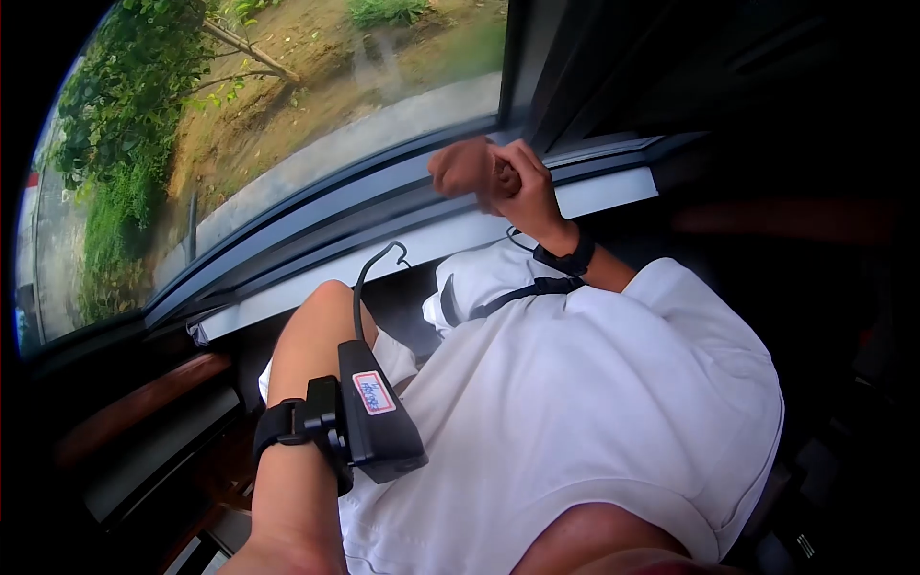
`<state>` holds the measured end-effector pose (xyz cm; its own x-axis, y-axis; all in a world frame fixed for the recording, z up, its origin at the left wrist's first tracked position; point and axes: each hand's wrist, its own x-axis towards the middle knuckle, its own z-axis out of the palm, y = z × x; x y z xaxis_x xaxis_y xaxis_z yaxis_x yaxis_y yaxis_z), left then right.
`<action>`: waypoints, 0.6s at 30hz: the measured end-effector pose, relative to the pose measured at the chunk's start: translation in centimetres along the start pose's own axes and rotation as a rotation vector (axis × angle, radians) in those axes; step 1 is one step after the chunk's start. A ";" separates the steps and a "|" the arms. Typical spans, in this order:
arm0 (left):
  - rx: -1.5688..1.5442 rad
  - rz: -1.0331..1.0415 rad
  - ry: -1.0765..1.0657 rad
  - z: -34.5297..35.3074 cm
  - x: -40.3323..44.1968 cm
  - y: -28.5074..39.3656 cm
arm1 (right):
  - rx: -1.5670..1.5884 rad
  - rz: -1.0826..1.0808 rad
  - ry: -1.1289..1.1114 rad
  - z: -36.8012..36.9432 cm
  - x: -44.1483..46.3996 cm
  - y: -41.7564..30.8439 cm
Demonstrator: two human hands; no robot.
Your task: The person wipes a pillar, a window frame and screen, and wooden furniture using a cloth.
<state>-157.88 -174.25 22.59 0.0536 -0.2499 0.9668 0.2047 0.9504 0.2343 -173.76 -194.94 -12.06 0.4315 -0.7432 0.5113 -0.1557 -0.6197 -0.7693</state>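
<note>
My right hand [525,187] is closed around a crumpled brown cloth [462,170], which bulges from its left side, smeared by motion. The hand is raised above the white windowsill [613,192], in front of the dark window frame. Whether the cloth touches the frame or glass, I cannot tell. A black band [569,255] circles my right wrist. On the left, my bare left arm carries a strapped black box [381,422] with a small label and a black cable. My left hand does not show.
A large window [345,105] fills the upper left, with soil, a path and green plants outside. Its dark frame [307,225] runs above the sill. A brown wooden edge [144,402] lies at the lower left. The right side is in deep shadow.
</note>
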 end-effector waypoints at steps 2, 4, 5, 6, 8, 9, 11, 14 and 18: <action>0.004 0.007 -0.015 0.6 -0.3 0.1 | 0.019 -0.010 -0.010 -0.7 -0.1 0.2; -0.034 0.120 0.039 2.0 -0.5 -2.4 | 0.031 -0.027 -0.012 -1.5 0.0 0.2; -0.066 0.204 0.081 3.1 -0.8 -5.0 | 0.038 -0.045 -0.016 -2.0 0.1 0.3; -0.098 0.289 0.122 4.2 -1.3 -7.7 | 0.043 -0.063 -0.020 -2.8 0.2 0.3; -0.169 0.466 0.198 6.0 -2.3 -11.3 | 0.055 -0.095 -0.034 -4.6 0.7 0.4; 0.222 0.369 0.383 6.1 -3.4 -9.7 | 0.063 -0.107 -0.043 -5.7 0.9 0.4; 0.473 0.168 0.290 6.7 -6.4 -12.7 | 0.077 -0.113 -0.052 -7.9 1.4 0.9; 0.857 -0.104 -0.010 6.9 -11.8 -18.8 | 0.081 -0.176 0.061 -11.2 1.6 3.4; 1.191 -0.326 -0.263 8.5 -17.6 -27.4 | 0.054 -0.204 0.174 -16.0 3.7 5.1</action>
<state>-172.78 -194.32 0.06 -0.0566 -0.5895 0.8058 -0.8410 0.4631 0.2796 -187.15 -204.91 -8.00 0.2893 -0.6391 0.7126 -0.0315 -0.7504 -0.6602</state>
